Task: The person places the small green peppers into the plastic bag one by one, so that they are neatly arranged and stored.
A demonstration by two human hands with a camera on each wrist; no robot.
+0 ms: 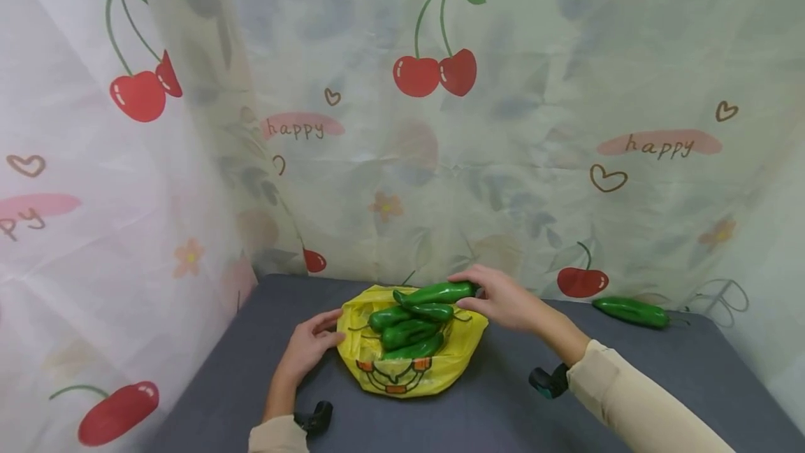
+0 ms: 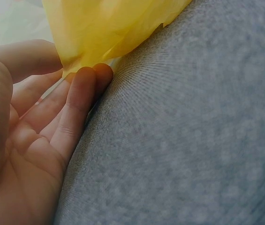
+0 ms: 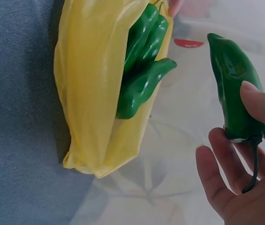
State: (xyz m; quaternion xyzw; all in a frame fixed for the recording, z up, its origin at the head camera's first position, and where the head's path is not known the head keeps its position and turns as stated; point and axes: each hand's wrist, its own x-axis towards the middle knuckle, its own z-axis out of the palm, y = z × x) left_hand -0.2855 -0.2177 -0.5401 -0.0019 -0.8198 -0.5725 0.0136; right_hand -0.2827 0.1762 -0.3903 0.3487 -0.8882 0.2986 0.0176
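Observation:
A yellow plastic bag (image 1: 464, 349) with its mouth spread wide sits on the dark grey table, several green peppers (image 1: 410, 333) heaped inside. At the bag's left edge, my left hand (image 1: 309, 343) pinches the thin plastic between thumb and fingers; the left wrist view shows the gathered yellow film (image 2: 99, 33) there. Above the bag's right side, my right hand (image 1: 503, 297) holds one green pepper (image 3: 234, 79) by its stem end. Its thumb lies along one side and fingers support the other, with the dark stem hanging over the palm. The held pepper's tip points left over the heap.
Another green pepper (image 1: 632, 312) lies at the table's back right, against the patterned curtain (image 1: 516, 180). The curtain hangs along the back and sides of the grey table (image 1: 478, 411). Black wrist devices (image 1: 550, 381) sit under both forearms.

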